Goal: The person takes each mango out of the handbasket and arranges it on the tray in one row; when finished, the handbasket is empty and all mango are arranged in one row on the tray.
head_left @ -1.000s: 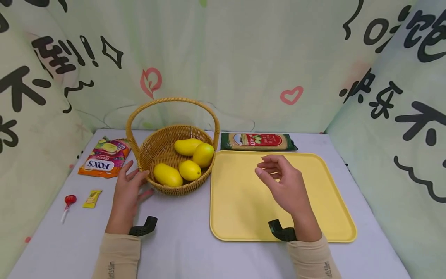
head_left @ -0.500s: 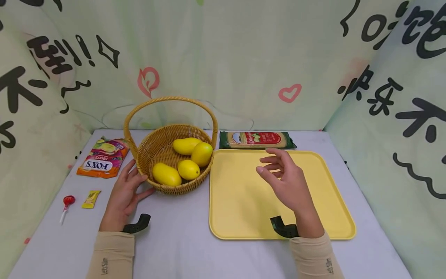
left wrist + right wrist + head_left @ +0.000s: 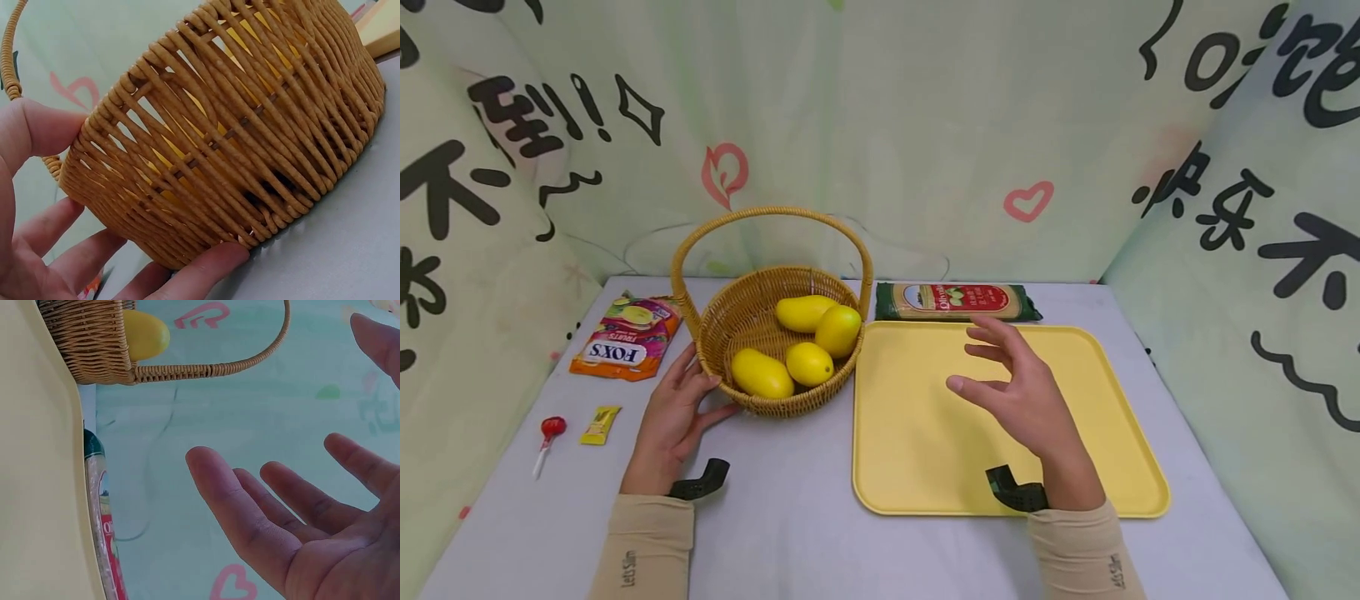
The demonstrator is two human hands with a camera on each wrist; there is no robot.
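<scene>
A wicker basket (image 3: 790, 407) with a tall arched handle stands at the left middle of the table. Inside lie several yellow fruits: mango-shaped ones (image 3: 762, 373) and a rounder, lemon-like one (image 3: 809, 364). My left hand (image 3: 673, 417) rests against the basket's left side with spread fingers. In the left wrist view, its thumb (image 3: 47, 128) touches the rim and its little finger (image 3: 206, 269) lies by the base. My right hand (image 3: 1022, 392) hovers above the yellow tray (image 3: 917, 467), thumb and fingers apart, holding nothing.
An orange-and-purple candy bag (image 3: 625, 337) lies left of the basket. Nearer are a red lollipop (image 3: 552, 427) and a small yellow wrapped candy (image 3: 599, 425). A green-ended noodle pack (image 3: 958, 302) lies behind the tray. Printed curtains (image 3: 880, 150) surround the table.
My left hand has shifted slightly, its fingers settling closer against the basket's side. My right thumb and fingers have spread farther apart. The basket and fruits stay in place.
</scene>
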